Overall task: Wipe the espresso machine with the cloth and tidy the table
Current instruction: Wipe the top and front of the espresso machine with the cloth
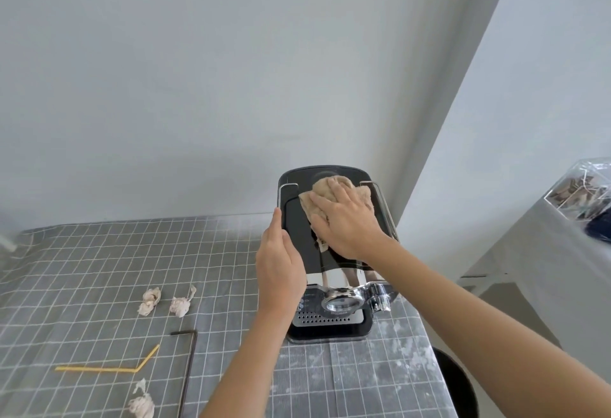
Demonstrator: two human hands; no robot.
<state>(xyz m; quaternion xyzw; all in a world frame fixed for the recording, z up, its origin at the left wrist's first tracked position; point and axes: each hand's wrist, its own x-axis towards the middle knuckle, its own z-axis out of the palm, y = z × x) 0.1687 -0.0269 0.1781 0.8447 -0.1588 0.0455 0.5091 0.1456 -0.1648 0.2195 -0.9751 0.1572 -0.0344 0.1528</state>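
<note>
Near edge of table [49,285]: one crumpled paper wad [142,404]; just beyond it a bent yellow straw [109,368] and a dark L-shaped rod [188,368]
Mid table: two more paper wads [150,300], side by side
Right edge of table: espresso machine [330,321], black top, chrome front
Left hand [279,269]: flat against the machine's left side, fingers straight, gripping nothing
Right hand [347,222]: fingers spread, pressing the beige cloth [330,188] onto the machine's top, toward its far end
Far right: clear box [582,193] on a grey surface
</note>
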